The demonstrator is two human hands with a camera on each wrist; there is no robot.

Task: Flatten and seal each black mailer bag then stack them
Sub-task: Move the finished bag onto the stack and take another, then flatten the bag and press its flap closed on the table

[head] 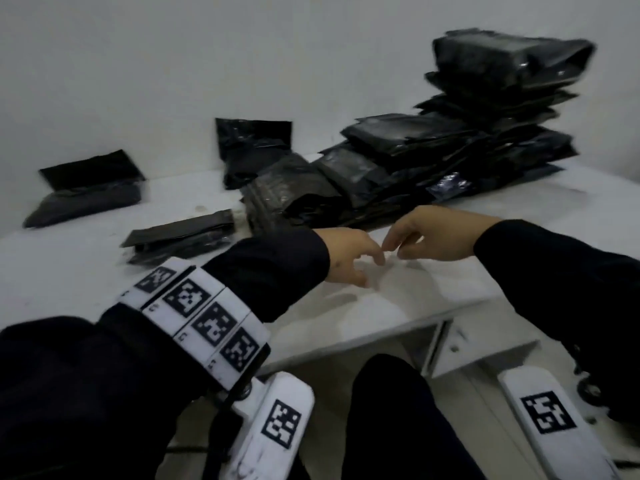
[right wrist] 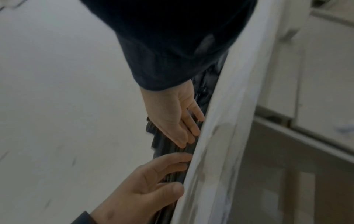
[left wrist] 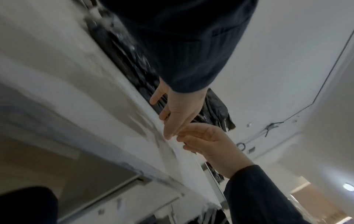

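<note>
both hands meet at the frame's centre, just above the white worktop [head: 86,265]: the left hand [head: 349,251] and right hand [head: 426,237] have loosely curled fingers, tips almost touching, and i cannot tell whether they pinch anything. black mailer bags lie apart at left [head: 86,195], one near the left wrist [head: 183,233], one leans on the wall [head: 252,147], and a tall slumping stack [head: 450,147] fills the upper right.

You're at a packing/dispatch bench in a bare back room, by the look of it — plain white table [head: 86,258], blank white wall [head: 173,64] behind. Beyond your right hand [head: 429,237] a tall heap of black mailer bags [head: 485,140]; past the left hand [head: 346,254], a few loose ones [head: 86,188].
</note>
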